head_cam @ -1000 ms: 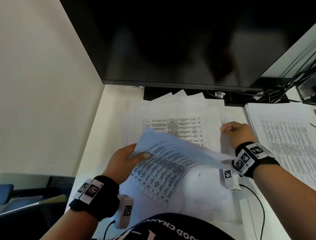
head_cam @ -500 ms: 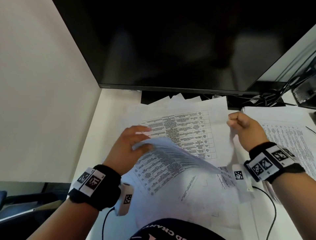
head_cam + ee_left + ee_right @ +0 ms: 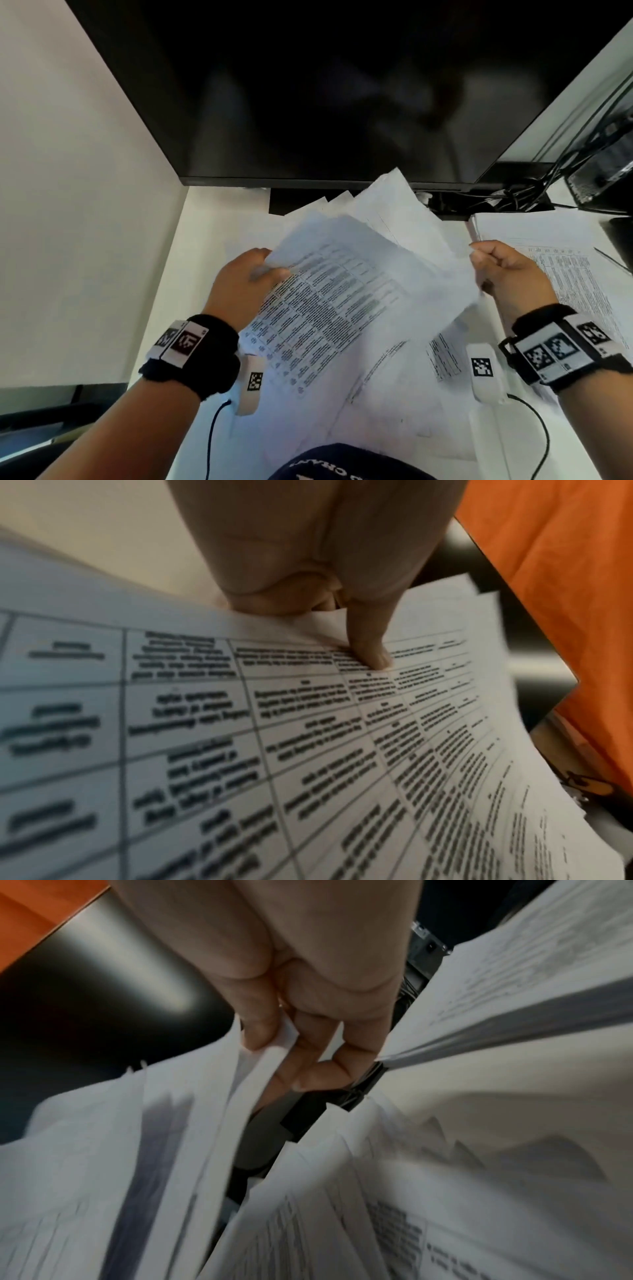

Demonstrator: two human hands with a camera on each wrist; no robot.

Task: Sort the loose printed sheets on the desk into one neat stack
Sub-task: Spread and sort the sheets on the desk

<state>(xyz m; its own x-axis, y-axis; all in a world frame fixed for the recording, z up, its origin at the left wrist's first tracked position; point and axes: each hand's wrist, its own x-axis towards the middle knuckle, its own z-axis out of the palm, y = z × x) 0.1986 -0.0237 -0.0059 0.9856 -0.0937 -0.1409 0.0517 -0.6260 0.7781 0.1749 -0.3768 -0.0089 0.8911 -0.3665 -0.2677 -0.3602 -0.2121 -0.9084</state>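
Though hidden overhead, thumb atop sheet

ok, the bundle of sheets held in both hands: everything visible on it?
The held bundle is several white paper sheets, loosely fanned, the top one printed with a black-ruled table of blurred text. It is lifted off the desk, bowed and tilted. The left hand pinches its left edge, thumb on top; the right hand pinches its right edge. More sheets lie beneath.
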